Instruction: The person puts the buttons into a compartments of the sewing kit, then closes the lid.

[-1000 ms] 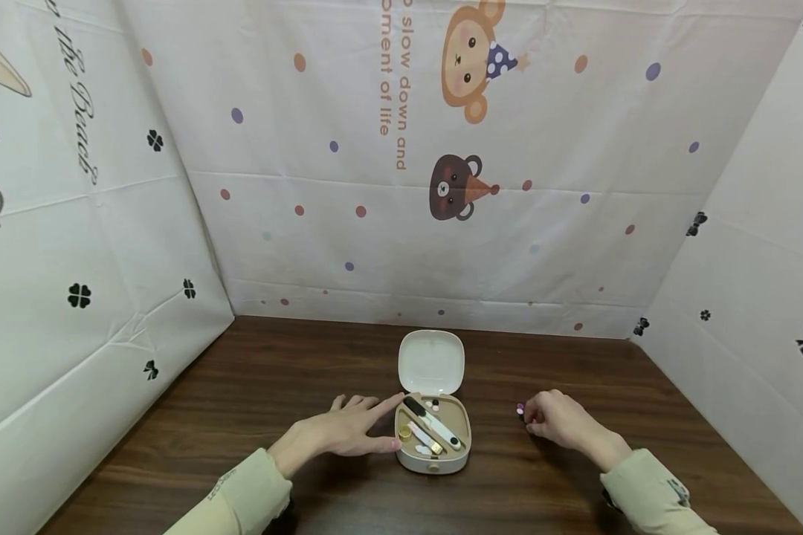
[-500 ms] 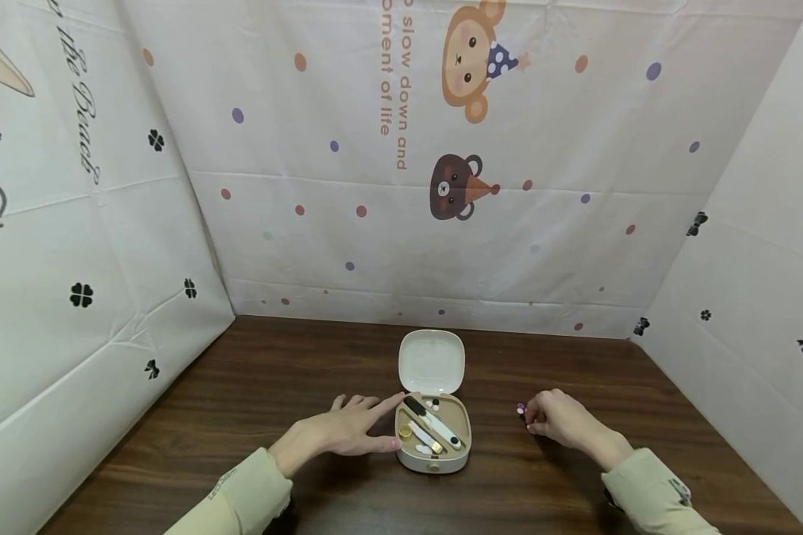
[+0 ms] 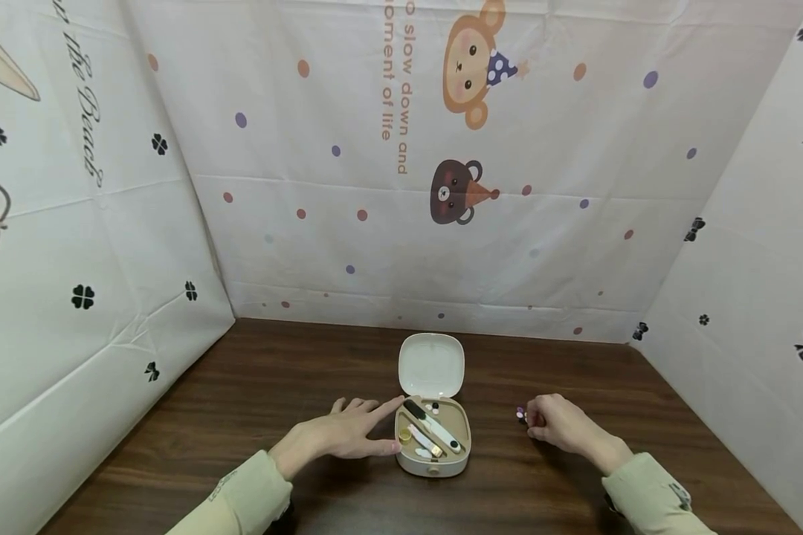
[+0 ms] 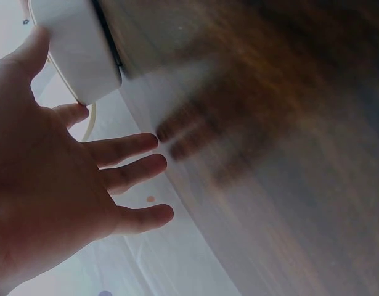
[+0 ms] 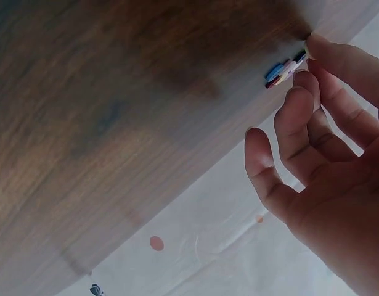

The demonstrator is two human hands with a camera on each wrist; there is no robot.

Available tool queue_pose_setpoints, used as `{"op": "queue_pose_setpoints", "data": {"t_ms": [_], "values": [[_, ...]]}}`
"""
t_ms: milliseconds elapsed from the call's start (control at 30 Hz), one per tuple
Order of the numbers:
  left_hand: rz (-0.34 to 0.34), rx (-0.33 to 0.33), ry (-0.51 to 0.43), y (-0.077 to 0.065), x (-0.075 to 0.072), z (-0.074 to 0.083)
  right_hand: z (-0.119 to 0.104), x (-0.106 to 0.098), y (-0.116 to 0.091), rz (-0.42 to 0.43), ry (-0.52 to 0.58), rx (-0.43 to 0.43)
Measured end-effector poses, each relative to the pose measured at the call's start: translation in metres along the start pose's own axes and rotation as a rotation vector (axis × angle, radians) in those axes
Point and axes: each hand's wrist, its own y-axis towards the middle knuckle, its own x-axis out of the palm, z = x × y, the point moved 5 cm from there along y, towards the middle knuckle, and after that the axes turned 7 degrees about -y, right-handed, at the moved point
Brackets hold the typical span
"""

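Observation:
In the head view, my left hand (image 3: 344,432) has its fingers spread. Its forefinger and thumb touch the left side of a small white case (image 3: 433,468), also seen as a white case wall (image 4: 84,55) in the left wrist view. The case's lid (image 3: 431,364) stands raised at the back. To the right, my right hand (image 3: 562,423) is low over the table, thumb and forefinger brought together at small coloured button-like discs (image 5: 285,72). They look pinched at one end of the cluster, partly hidden by the fingertips. The other fingers are loosely bent.
The case's beige tray (image 3: 456,416) holds a black-and-white stick (image 3: 442,431), a pale stick with a gold end (image 3: 425,441), a gold ring-like piece (image 3: 404,435) and several small discs. Brown wooden table (image 3: 294,371) lies around; printed cloth (image 3: 348,245) bounds the back and sides.
The head view tilts slightly, so everything sits a little lower in it. Both hands keep nearly the same place and pose; the case has not moved.

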Motion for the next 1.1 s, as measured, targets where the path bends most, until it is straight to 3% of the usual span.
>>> {"op": "queue_pose_setpoints", "data": {"t_ms": [267,1100], "values": [[-0.003,0.002,-0.007,-0.001,0.002,0.0,-0.009,-0.002,0.006,0.0,0.095,-0.029],[0.006,-0.005,-0.008,-0.001,-0.001,0.0,-0.069,-0.003,0.06,0.032,0.348,-0.086]]}}
